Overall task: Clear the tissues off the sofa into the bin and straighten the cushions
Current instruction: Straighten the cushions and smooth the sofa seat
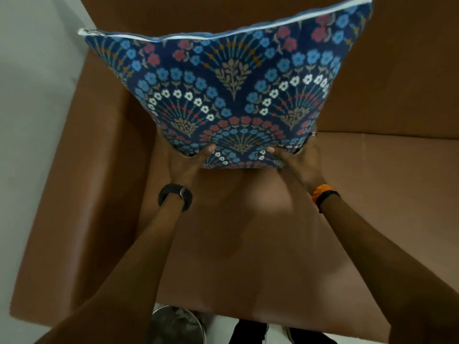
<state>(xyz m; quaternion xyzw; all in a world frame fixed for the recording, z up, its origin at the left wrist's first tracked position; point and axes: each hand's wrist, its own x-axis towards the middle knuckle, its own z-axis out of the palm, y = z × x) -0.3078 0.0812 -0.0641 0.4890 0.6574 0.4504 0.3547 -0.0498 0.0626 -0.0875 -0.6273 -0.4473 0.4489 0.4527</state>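
left hand (pixel 185 161), right hand (pixel 298 158) grip cushion (pixel 231 90) bottom edge | sofa (pixel 248 232) seat bare

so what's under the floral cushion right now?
Both hands, left hand and right hand, grip the floral cushion by its lower edge above the bare brown sofa seat. The backrest behind it is covered.

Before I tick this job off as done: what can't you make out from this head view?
- Sofa backrest and corner: hidden behind the cushion held up by the left hand and right hand, so tissues there cannot be ruled out.
- Bin: cut off by the bottom edge, blurred; contents unreadable.
- Other cushions: none in view; the sofa's right end runs past the frame.
- Fingers: hidden behind the cushion.
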